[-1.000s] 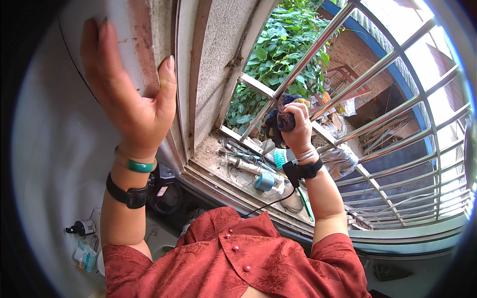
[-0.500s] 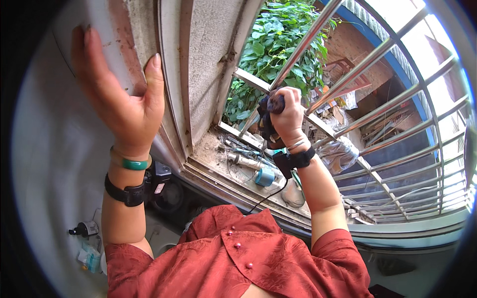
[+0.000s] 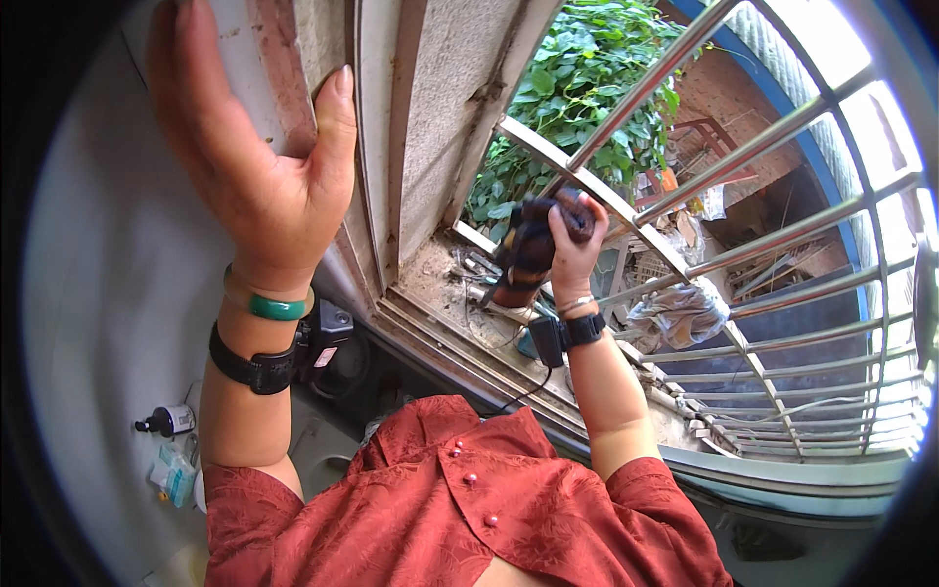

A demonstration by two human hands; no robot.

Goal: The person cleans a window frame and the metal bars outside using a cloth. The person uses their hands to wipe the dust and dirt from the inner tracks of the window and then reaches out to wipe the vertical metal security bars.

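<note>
My right hand (image 3: 575, 252) is closed around a dark, bunched cloth (image 3: 529, 242) with brownish patches. The cloth hangs off to the left of my fingers, over the dirty window sill (image 3: 430, 277) and just on the near side of the metal window bars (image 3: 599, 192). Its lower part looks smeared by motion. My left hand (image 3: 269, 186) is raised with fingers stretched out and thumb apart, resting against the white wall edge beside the window frame (image 3: 383, 147). Nothing is in it.
Pipes and debris lie along the sill, partly behind the cloth. A crumpled plastic bag (image 3: 682, 311) hangs at the bars. Leafy plants (image 3: 587, 88) grow outside. At lower left are a dark-capped bottle (image 3: 168, 421) and a teal-and-white packet (image 3: 174, 474).
My right hand has come away from the bar, nearer and slightly left, carrying the cloth over the sill. The view has shifted a little; my left hand stays against the wall edge.
</note>
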